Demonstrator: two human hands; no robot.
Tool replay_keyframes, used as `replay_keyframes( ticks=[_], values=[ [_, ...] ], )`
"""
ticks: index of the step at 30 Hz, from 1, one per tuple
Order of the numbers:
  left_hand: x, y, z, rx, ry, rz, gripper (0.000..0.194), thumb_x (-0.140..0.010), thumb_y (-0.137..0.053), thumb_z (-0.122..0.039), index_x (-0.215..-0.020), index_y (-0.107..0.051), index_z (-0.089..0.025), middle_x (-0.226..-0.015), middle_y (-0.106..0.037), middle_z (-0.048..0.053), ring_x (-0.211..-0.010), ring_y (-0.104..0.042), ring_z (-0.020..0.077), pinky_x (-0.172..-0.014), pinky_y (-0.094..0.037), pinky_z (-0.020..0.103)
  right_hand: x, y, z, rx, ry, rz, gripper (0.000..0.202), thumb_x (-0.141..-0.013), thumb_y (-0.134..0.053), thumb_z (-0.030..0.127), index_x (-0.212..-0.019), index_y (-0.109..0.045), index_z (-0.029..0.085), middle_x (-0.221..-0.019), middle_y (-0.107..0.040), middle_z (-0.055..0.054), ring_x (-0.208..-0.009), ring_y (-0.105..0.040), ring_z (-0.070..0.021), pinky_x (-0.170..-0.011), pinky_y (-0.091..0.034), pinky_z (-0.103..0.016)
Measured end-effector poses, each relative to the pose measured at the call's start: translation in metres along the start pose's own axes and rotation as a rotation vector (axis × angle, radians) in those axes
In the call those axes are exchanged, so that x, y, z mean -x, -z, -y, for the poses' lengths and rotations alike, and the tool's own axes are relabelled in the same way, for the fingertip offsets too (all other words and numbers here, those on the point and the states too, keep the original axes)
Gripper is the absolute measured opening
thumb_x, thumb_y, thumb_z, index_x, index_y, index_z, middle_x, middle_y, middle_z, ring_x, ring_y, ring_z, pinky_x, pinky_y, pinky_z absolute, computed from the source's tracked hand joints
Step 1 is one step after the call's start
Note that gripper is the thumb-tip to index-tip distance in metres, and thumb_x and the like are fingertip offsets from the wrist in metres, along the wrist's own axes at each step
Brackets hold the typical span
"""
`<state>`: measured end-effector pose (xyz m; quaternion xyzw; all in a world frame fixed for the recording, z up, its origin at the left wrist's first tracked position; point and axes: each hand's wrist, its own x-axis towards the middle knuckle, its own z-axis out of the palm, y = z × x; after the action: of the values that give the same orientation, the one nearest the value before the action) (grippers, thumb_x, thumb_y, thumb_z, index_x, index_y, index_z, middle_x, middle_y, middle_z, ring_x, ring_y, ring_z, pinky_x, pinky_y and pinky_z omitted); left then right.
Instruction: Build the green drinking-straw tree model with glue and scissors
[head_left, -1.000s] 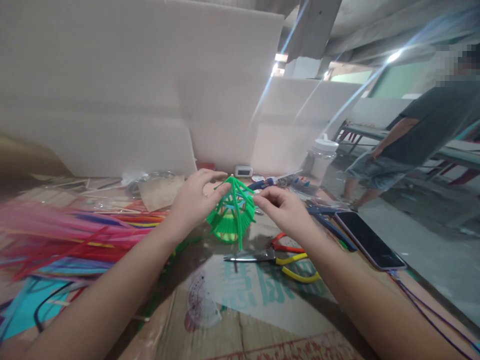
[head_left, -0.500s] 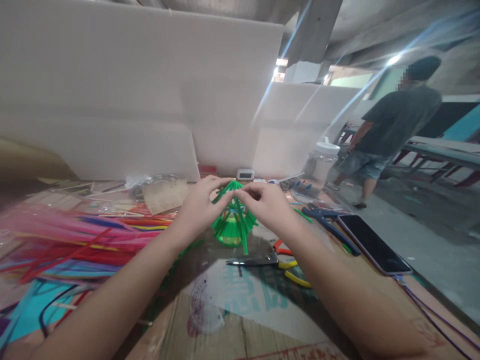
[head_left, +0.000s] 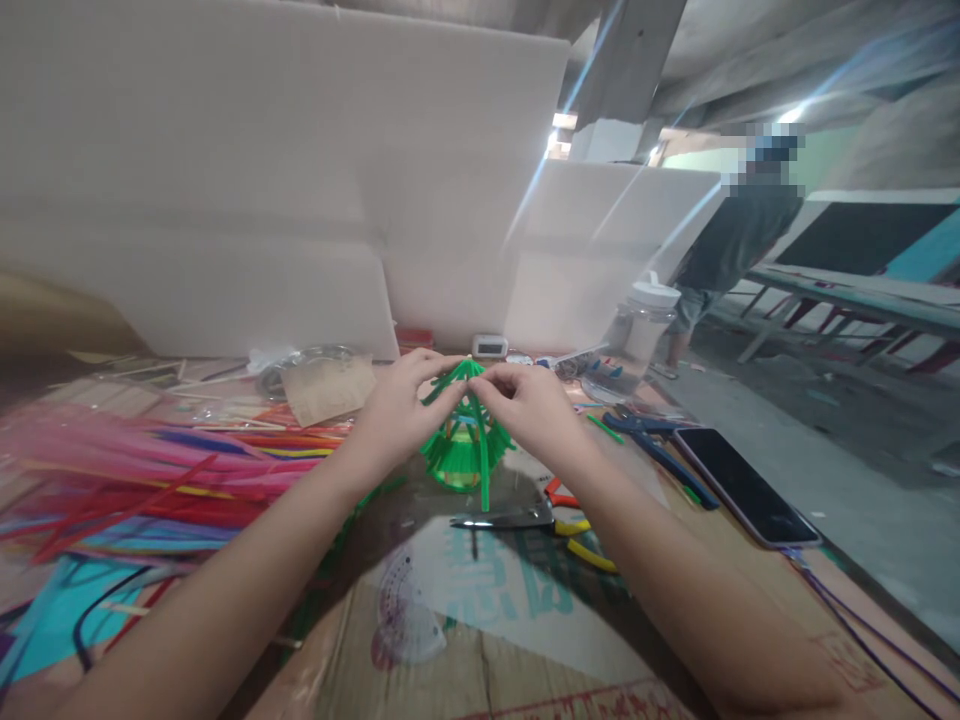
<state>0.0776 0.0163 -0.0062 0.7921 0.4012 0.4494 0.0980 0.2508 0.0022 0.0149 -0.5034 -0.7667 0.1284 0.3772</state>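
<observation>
White foam boards (head_left: 247, 180) stand at the far side, behind a cluttered work surface (head_left: 420, 685). Beyond it, far right, is a person (head_left: 724, 240), farther off than in the earlier frames. A bundle of pink, red and blue strips (head_left: 172, 475) lies left; a clear water bottle (head_left: 643, 335) stands far right, and a smartphone (head_left: 746, 485) lies right.

The scissors (head_left: 510, 521) lie on the near side of the green conical frame (head_left: 454, 470), which is upright mid-surface between both hands. Its lower skirt looks formed and its sloping strips meet at the peak; gaps remain higher up, and one long strip (head_left: 484, 470) hangs down the front (its lower end looks unattached).

The left hand (head_left: 397, 410) has its fingers grasping the frame's upper left side. The right hand (head_left: 529, 405), apart from the left one second ago, now meets it, thumb and forefinger pinched at the frame near the peak; fingertip contact is partly hidden. A clear protractor (head_left: 409, 610) lies near, the smallest here.
</observation>
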Motion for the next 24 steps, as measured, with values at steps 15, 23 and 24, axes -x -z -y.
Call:
replay_keyframes(
  ticks=[15,23,24],
  values=[
    [0.000,0.006,-0.005,-0.043,0.024,0.001,0.031,-0.091,-0.057,-0.036,-0.114,-0.068,-0.019,-0.108,-0.068,0.006,-0.105,-0.061,0.0217,-0.094,-0.046,0.036,0.008,0.018,-0.006,-0.044,-0.010,-0.131,0.025,-0.086,-0.061,0.041,-0.077,-0.070,0.019,-0.059,-0.057,0.003,-0.056,-0.048,-0.0107,-0.054,-0.032,-0.024],
    [-0.001,0.008,-0.005,-0.029,0.049,-0.001,0.030,-0.092,-0.054,-0.039,-0.110,-0.066,-0.019,-0.110,-0.070,0.006,-0.107,-0.061,0.0223,-0.096,-0.046,0.038,0.013,0.003,-0.003,0.038,0.003,-0.021,0.031,-0.089,-0.056,0.041,-0.074,-0.073,0.020,-0.060,-0.060,0.001,-0.057,-0.047,-0.0120,-0.055,-0.030,-0.025],
    [-0.001,0.008,-0.005,-0.029,0.047,-0.001,0.030,-0.091,-0.054,-0.039,-0.110,-0.066,-0.019,-0.110,-0.070,0.006,-0.108,-0.061,0.0224,-0.095,-0.046,0.038,0.012,0.002,-0.002,0.037,0.001,-0.013,0.030,-0.089,-0.056,0.040,-0.073,-0.072,0.020,-0.061,-0.060,0.001,-0.057,-0.047,-0.0121,-0.055,-0.030,-0.025]
  ],
)
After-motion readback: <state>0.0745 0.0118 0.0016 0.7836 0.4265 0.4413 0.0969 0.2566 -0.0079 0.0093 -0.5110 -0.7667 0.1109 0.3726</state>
